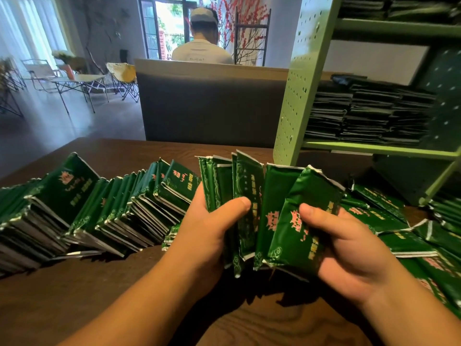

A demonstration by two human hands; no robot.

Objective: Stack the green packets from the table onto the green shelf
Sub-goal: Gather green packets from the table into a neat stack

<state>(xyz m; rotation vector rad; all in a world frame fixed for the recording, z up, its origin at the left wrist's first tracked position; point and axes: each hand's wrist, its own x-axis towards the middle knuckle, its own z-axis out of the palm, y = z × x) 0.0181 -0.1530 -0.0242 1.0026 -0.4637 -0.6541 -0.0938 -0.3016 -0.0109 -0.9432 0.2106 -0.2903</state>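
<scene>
Both my hands hold a fanned bunch of green packets (269,211) upright above the brown table (124,295). My left hand (209,236) grips the bunch's left side, thumb across the front. My right hand (349,250) grips the right side, thumb on the front packet. A long leaning row of green packets (94,211) runs across the table to the left. More packets (389,221) lie loose on the right. The green shelf (299,96) stands at the right, with flat stacks of packets (369,113) on its middle level.
A grey-fronted partition (212,106) stands beyond the table, and a person in a white shirt (202,51) sits behind it, back turned. Folding chairs and a small table (79,81) stand far left. The shelf's lower level (409,178) is open above the loose packets.
</scene>
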